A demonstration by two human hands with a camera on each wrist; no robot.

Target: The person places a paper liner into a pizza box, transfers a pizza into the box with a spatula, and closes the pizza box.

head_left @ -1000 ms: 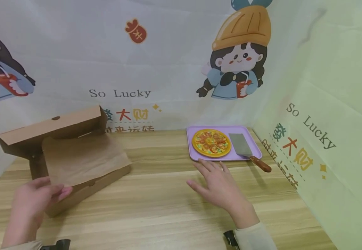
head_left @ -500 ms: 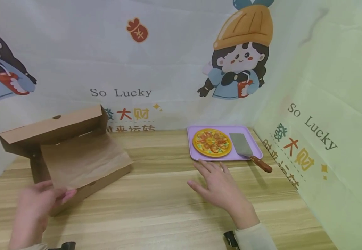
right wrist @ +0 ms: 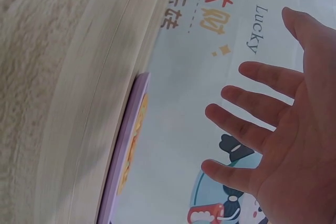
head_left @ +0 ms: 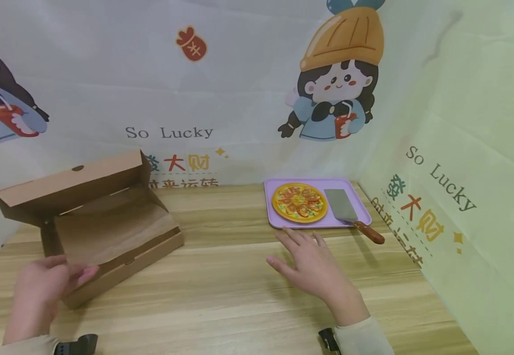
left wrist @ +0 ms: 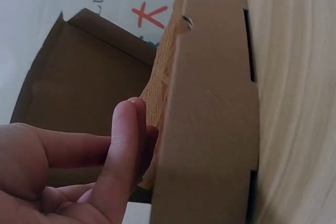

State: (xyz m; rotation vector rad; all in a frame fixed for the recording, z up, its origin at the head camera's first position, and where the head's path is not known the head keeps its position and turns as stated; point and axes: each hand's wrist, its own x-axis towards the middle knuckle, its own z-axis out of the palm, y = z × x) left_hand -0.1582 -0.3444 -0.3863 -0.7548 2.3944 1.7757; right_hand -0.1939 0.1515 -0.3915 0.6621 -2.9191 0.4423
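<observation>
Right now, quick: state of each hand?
Left hand: fingers at the edge of the brown paper; cannot tell whether pinching it.
Right hand: open, fingers spread, holding nothing, near the purple tray.

Pale beige sleeves (head_left: 363,337), plain-looking; blocky black devices (head_left: 77,345), one beside each sleeve; bare hands (head_left: 308,264).

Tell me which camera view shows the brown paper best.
The head view: there the brown paper shows its broad face, in the open box. The left wrist view catches only a narrow strip beside the box's wall; the right wrist view shows none of it.
</observation>
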